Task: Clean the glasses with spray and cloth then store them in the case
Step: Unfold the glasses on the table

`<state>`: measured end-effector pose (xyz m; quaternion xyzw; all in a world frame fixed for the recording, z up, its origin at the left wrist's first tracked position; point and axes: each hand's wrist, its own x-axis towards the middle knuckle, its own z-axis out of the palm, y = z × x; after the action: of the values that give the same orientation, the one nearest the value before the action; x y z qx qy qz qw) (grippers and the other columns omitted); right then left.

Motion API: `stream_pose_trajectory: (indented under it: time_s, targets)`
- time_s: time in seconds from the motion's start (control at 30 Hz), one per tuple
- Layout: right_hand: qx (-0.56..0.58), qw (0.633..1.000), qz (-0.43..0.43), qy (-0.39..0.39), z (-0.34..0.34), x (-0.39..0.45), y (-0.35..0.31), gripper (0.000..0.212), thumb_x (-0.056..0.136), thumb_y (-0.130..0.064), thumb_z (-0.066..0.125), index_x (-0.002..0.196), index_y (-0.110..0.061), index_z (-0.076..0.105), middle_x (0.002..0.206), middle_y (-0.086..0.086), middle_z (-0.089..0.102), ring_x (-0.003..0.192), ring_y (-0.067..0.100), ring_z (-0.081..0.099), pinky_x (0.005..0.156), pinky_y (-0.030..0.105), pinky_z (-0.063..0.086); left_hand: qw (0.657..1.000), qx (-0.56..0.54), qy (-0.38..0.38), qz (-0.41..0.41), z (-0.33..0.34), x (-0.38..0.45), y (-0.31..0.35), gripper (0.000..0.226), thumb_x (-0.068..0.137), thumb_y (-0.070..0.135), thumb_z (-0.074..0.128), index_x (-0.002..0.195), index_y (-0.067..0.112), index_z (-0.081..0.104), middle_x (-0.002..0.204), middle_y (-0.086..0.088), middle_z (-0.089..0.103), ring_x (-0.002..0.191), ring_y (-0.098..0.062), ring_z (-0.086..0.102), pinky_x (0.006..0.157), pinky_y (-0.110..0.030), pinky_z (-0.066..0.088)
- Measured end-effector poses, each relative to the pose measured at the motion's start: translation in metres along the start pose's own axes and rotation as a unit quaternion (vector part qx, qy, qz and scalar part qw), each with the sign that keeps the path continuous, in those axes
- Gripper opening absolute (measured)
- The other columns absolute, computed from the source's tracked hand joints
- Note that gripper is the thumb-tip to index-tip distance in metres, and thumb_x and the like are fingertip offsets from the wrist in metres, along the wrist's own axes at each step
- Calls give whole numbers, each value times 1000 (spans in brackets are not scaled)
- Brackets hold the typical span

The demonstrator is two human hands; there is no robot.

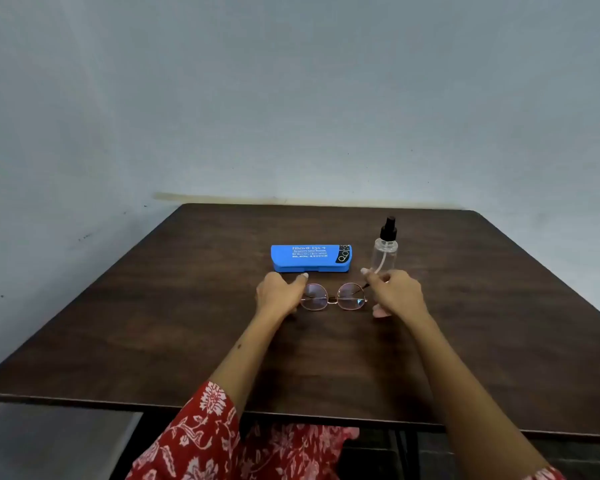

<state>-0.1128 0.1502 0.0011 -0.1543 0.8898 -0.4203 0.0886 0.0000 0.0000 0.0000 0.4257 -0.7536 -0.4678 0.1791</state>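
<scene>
You are reaching both arms out over a dark wood-grain table [187, 323]. The round, thin-rimmed glasses [333, 296] are sitting between your hands, lenses facing you. Your left hand [279, 294] is curling around the left end of the frame, fingers bent over it, forefinger tip pointing toward the case. Your right hand [394, 292] is pinching the right end of the frame near the hinge, thumb lying low beside the lens; whether the glasses are resting on the table or being lifted off it cannot be told.

Just behind the glasses, a blue glasses case [311, 258] with white print is lying closed, its long side toward you. Right of it, a clear spray bottle [384, 252] with a black pump top is standing upright, just behind your right hand. Red floral-print sleeves [208, 420] are showing at the near edge. A pale wall [291, 98] is rising behind the table.
</scene>
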Motion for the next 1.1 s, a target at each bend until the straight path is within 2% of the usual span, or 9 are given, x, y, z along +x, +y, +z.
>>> stream_pose_trajectory:
  time_s: [0.1, 0.27, 0.5, 0.6, 0.7, 0.83, 0.93, 1.0, 1.1]
  targets:
    - [45, 999, 18, -22, 2, 0, -2, 45, 88, -50, 54, 91, -6, 64, 73, 6, 67, 61, 25, 70, 80, 40, 56, 998, -55, -17, -27, 3, 0, 1, 36, 85, 42, 61, 90, 6, 61, 89, -6, 63, 62, -17, 67, 76, -34, 59]
    - [56, 998, 23, -15, 8, 3, -1, 40, 86, -48, 58, 85, -9, 67, 77, 6, 67, 53, 21, 69, 80, 38, 57, 994, -97, -25, -48, 9, 5, 4, 24, 87, 33, 63, 72, 15, 58, 77, -1, 61, 66, -15, 68, 78, -33, 59]
    - [138, 990, 18, 13, 8, 9, 12, 36, 83, -43, 65, 77, -8, 68, 74, 4, 71, 53, 17, 69, 83, 37, 56, 981, -170, -56, -71, 12, 15, 4, 21, 81, 25, 72, 81, 6, 63, 88, -7, 63, 70, -16, 66, 71, -32, 60]
    - [124, 992, -5, 25, 6, 4, 12, 22, 82, -33, 69, 73, -12, 68, 75, 6, 72, 55, 14, 69, 80, 30, 56, 980, -177, -75, -44, 14, 18, 1, 17, 78, 17, 75, 78, 6, 63, 93, -9, 65, 83, -16, 66, 71, -31, 59]
    - [106, 993, -39, 38, 4, 1, 16, 14, 81, -26, 69, 69, -17, 69, 66, 0, 71, 65, 11, 69, 82, 31, 54, 980, -172, -102, -17, 14, 22, -2, 13, 74, 4, 76, 79, 6, 64, 95, -12, 67, 90, -20, 67, 73, -32, 59]
    - [76, 991, -83, 65, 6, -5, 19, 2, 81, -20, 68, 82, -19, 70, 76, -8, 69, 77, 5, 63, 74, 16, 49, 985, -131, -99, 51, 15, 18, -9, 17, 71, 0, 78, 82, 8, 67, 83, -9, 67, 82, -21, 69, 72, -31, 59]
    - [68, 988, -100, 92, 14, -10, 20, 15, 83, -15, 63, 98, -16, 66, 87, -4, 67, 84, 4, 59, 66, 2, 39, 987, -65, -44, 137, 19, 14, -13, 16, 69, 10, 81, 78, 17, 70, 77, 1, 68, 75, -10, 65, 70, -21, 54]
    - [51, 986, -121, 103, 20, -13, 20, 20, 83, -11, 62, 102, -14, 66, 93, -1, 67, 85, 7, 60, 71, 5, 41, 983, -38, -13, 180, 22, 10, -14, 16, 70, 11, 80, 76, 21, 69, 73, 11, 66, 71, 0, 60, 64, -7, 45]
    - [-16, 980, -161, 112, 26, -14, 22, 19, 83, -11, 61, 101, -14, 67, 97, 0, 64, 80, 9, 57, 71, 17, 40, 976, -37, 9, 215, 26, 6, -17, 17, 71, 9, 78, 74, 23, 69, 69, 18, 64, 73, 9, 58, 62, -2, 41]
